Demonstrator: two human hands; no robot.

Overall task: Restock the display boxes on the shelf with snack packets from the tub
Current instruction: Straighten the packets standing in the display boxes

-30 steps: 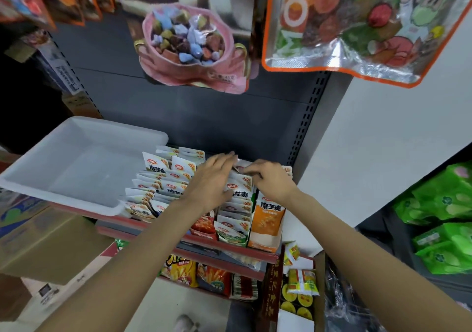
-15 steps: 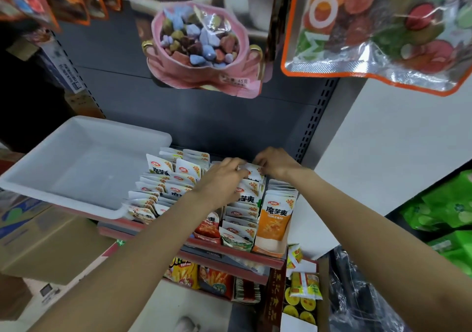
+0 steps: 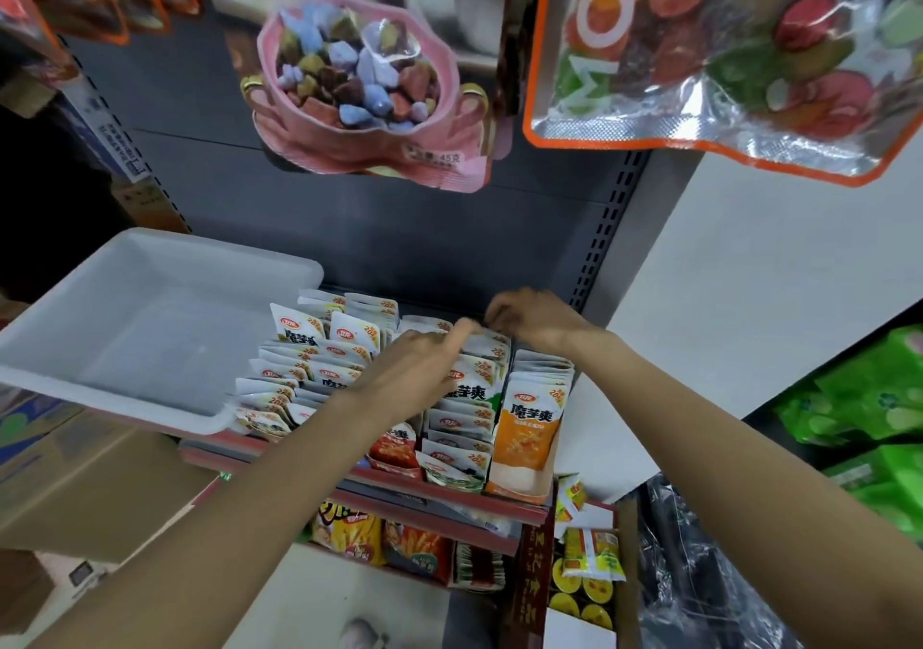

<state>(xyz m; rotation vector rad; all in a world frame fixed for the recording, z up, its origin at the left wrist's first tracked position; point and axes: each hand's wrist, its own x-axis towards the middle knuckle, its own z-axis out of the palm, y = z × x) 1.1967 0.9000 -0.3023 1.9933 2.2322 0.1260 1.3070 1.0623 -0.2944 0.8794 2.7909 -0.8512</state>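
Rows of flat, glossy snack packets, white with green print, stand upright and tightly packed in display boxes on the red-edged shelf; an orange-fronted packet heads the rightmost row. The white, smooth plastic tub, rectangular with rounded corners, sits on the shelf just left of the boxes. The left hand lies on the middle rows, fingers extended, their tips touching packet tops. The right hand reaches the rear of the rows with fingers curled; whether it pinches a packet cannot be told. Above hang a pink sweet pouch and a foil pouch.
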